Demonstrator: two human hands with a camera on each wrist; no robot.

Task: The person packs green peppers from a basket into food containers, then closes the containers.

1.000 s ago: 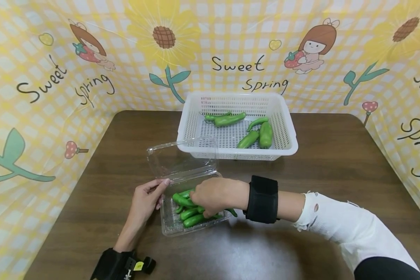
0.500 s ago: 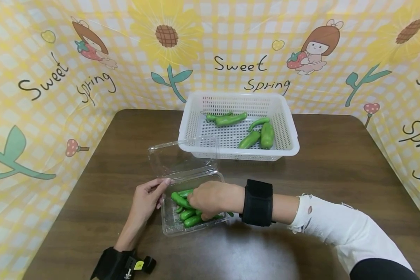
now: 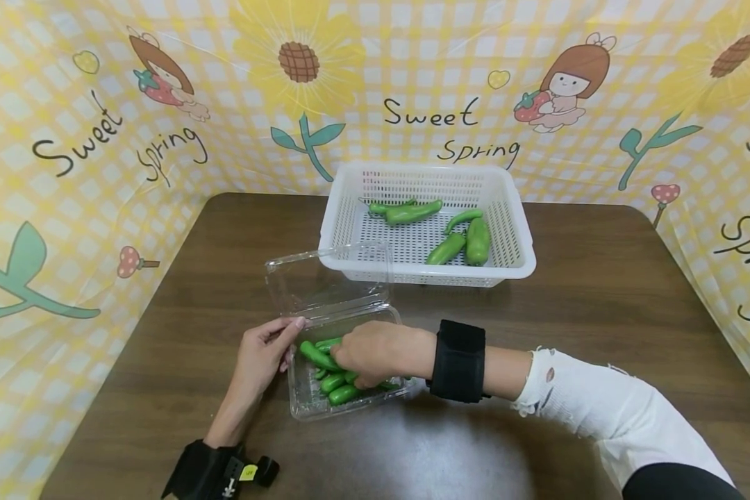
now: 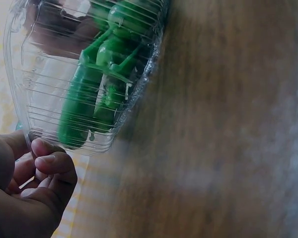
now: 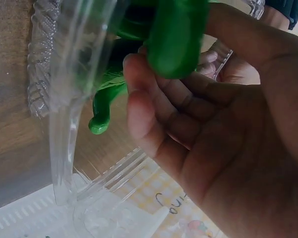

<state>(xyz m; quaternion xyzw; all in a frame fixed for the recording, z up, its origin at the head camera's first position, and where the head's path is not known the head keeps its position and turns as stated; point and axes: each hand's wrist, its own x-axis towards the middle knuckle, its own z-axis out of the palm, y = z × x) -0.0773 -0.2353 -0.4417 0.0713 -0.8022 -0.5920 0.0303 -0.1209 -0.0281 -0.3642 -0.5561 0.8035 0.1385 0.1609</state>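
One pepper (image 5: 178, 42) in right hand (image 3: 375, 353)

The left hand (image 3: 256, 357) pinches between thumb and curled fingers (image 4: 57, 161), its left wrist (image 3: 222, 432) behind and below the fingertips. The right hand (image 3: 378, 351), back upward, reaches in near the left fingertips; its fingers (image 5: 144, 111) bend inward, the right thumb (image 5: 253, 37) opposite them. The right forearm (image 3: 506, 373) stretches back from the knuckles, white-sleeved farther from the fingers.
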